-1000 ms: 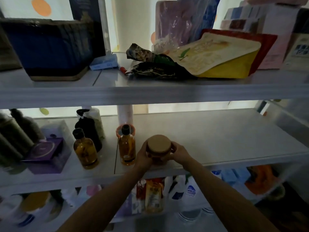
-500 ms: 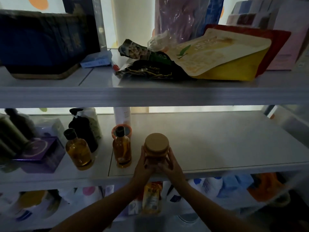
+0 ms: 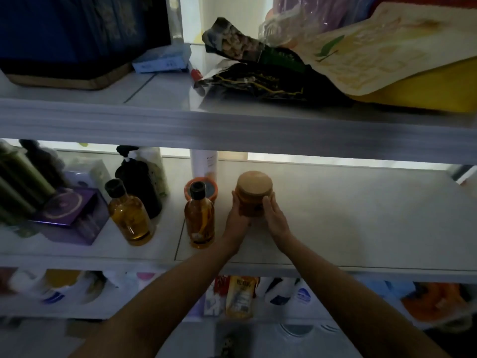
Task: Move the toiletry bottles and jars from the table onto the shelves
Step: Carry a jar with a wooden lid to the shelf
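The jar (image 3: 254, 195) now sits deeper on the middle shelf (image 3: 348, 218). The left hand (image 3: 236, 215) and right hand (image 3: 273, 215) clasp its sides, with an amber bottle (image 3: 199, 215) just beside the left. Placing looks nearly done, so next comes a clean release.

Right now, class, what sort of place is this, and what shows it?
Likely a home storage shelving unit: white shelves hold amber bottles and a wooden-lidded jar, with snack pouches lying above.

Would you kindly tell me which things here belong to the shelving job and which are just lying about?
Job: jar, left hand, right hand, amber bottle by jar, leftmost amber bottle, middle shelf.
Lying about: snack packets, dark blue box, purple box.
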### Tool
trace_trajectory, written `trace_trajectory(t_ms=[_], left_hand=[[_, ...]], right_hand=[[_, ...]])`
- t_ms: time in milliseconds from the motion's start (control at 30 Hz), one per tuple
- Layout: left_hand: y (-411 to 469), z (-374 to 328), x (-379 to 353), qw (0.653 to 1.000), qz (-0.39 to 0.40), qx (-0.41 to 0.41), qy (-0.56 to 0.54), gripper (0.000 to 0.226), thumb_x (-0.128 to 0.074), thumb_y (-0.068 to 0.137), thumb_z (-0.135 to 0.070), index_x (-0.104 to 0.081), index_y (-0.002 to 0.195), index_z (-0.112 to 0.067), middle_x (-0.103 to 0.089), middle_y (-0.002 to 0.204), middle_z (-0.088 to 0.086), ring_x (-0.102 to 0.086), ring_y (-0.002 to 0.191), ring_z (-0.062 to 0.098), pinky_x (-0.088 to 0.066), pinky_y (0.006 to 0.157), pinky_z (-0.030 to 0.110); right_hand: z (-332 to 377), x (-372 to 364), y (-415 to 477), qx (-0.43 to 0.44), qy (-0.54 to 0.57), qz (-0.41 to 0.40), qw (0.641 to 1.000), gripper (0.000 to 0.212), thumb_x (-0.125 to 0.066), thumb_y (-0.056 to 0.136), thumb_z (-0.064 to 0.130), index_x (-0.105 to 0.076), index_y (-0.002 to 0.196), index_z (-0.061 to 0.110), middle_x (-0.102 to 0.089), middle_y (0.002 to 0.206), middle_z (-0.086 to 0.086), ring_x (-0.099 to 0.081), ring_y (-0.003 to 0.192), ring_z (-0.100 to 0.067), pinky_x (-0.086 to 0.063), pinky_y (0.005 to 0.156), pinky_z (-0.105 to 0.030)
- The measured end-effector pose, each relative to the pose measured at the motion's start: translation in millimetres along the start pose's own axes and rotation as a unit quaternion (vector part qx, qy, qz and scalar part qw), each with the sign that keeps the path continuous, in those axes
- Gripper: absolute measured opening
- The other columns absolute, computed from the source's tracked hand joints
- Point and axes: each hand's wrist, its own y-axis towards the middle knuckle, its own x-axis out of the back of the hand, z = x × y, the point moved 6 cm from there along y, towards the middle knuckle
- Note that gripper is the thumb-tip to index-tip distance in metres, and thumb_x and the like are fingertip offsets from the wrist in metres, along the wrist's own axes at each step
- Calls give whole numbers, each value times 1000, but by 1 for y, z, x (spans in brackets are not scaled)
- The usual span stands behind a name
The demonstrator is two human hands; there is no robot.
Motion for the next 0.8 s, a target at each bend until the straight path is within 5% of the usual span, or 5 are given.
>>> trace_trajectory(t_ms=[267,533,600,700,800], left_hand=[[36,-4,-1,998,-17,42,-34,50,-27,104,-9,-15,148,-28,-36,144,6,-38,119,11,-34,111,40],[40,-5,4,999,12,30,5,55,-36,101,-6,-12,148,-21,-36,136,2,-34,116,11,-40,92,22],[34,-8,3,998,31,24,55,67,-50,92,1,-12,147,-12,-34,125,-1,-36,114,13,-40,77,12],[19,-2,-1,983,49,-47,172,69,-62,81,2,-27,138,-12,-41,128,-2,-42,120,13,-40,78,3],[-8,19,-4,940,73,-43,330,81,-66,82,-22,-18,146,-14,-33,147,8,-38,133,23,-39,106,31]], right_hand=[[1,-1,39,2,-21,-9,1000,58,-24,98,51,-8,150,31,-30,152,-5,-31,137,-29,-26,114,-46],[11,3,39,0,-58,33,998,58,-22,98,50,-6,150,30,-21,156,-3,-24,142,-28,-21,115,-46],[10,6,30,-16,-109,49,993,60,-23,98,49,-3,150,27,-18,157,-5,-22,142,-30,-21,114,-45],[4,18,10,7,-229,58,972,69,-33,96,51,-3,151,21,-13,158,-6,-20,144,-28,-20,114,-43],[-12,27,-14,55,-430,89,897,79,-38,93,57,-5,151,15,-9,159,-6,-15,145,-22,-15,117,-39]])
